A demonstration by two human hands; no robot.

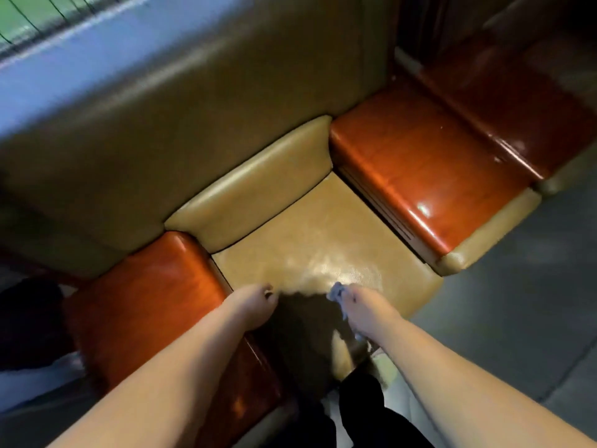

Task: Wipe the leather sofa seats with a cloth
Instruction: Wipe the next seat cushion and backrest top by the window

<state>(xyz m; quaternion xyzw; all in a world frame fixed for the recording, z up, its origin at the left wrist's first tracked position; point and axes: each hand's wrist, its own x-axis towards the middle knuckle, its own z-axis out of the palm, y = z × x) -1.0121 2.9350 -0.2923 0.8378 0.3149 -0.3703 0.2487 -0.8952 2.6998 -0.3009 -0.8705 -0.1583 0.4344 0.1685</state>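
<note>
A tan leather sofa seat (323, 227) lies between two glossy red-brown wooden armrests, with a padded tan backrest (258, 185) behind it. My right hand (365, 310) grips a small grey-blue cloth (336, 292) over the front part of the seat, where the leather shines. My left hand (255, 302) hovers at the seat's front left, next to the left armrest (145, 295), with its fingers curled downward and nothing visible in them. The frame is blurred by motion.
The right armrest (420, 169) separates this seat from a darker sofa section at the upper right. Grey floor (517, 286) lies to the right. My dark trouser legs (355, 409) stand at the seat's front edge. A window ledge runs along the upper left.
</note>
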